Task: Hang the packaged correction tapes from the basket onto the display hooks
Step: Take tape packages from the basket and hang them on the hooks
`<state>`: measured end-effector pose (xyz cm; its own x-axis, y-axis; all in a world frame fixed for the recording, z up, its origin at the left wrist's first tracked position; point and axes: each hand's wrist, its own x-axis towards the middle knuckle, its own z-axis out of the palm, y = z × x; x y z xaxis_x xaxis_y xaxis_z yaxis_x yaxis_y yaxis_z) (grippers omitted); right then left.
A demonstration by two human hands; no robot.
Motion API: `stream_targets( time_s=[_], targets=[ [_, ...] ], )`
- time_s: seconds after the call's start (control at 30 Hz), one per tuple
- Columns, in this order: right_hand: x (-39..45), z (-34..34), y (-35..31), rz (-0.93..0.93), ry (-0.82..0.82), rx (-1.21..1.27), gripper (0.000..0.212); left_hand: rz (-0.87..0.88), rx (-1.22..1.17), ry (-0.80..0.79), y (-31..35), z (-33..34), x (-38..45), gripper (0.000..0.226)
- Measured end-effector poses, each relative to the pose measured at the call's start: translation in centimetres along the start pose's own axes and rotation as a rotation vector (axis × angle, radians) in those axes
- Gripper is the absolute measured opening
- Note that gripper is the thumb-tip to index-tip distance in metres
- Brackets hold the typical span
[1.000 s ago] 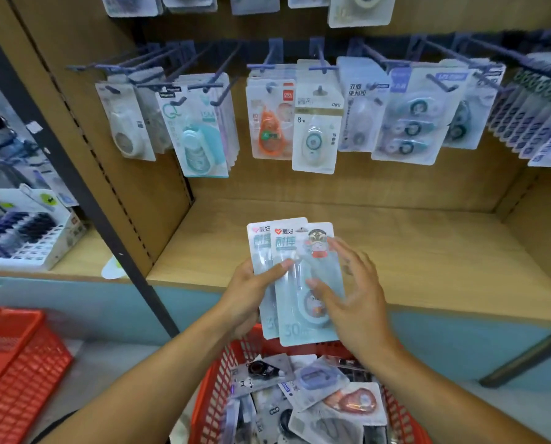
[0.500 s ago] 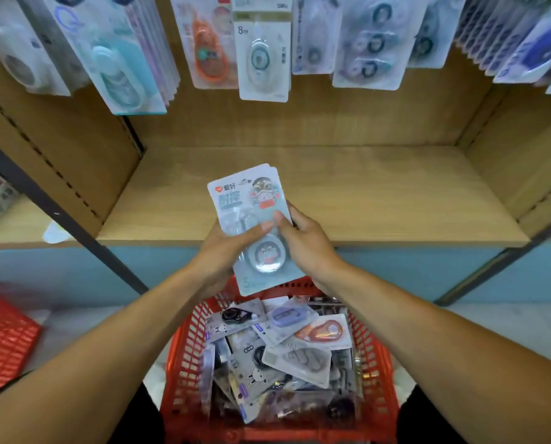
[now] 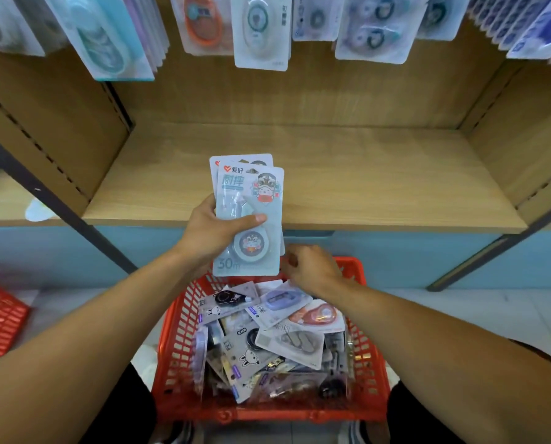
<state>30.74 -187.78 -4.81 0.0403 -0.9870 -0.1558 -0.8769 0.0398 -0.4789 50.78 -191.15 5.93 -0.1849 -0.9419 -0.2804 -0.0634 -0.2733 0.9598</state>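
A wooden shelf stands bare beyond the hands, with packs already hanging above. The left hand holds two matching tape packs; the right hand, curled and empty, hovers over the basket, which holds many packs yet to hang.

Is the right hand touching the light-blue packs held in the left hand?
Cannot tell. In the head view the right hand sits right at the packs' lower right corner; neither contact nor gap shows plainly.

Packs in basket below shelf, hung packs above.
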Motion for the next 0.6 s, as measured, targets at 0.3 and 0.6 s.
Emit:
stream_targets(
  time_s=[0.3, 0.6],
  targets=[
    [-4.0, 9.8, 2.8, -0.106, -0.726, -0.476, 0.139, 0.032, 0.057, 0.001, -0.5, 0.1, 0.3, 0.052],
    [-3.2, 10.2, 2.5, -0.122, -0.574, -0.53, 0.1, -0.017, 0.152, -0.006, -1.3, -0.6, 0.6, 0.06]
  ],
)
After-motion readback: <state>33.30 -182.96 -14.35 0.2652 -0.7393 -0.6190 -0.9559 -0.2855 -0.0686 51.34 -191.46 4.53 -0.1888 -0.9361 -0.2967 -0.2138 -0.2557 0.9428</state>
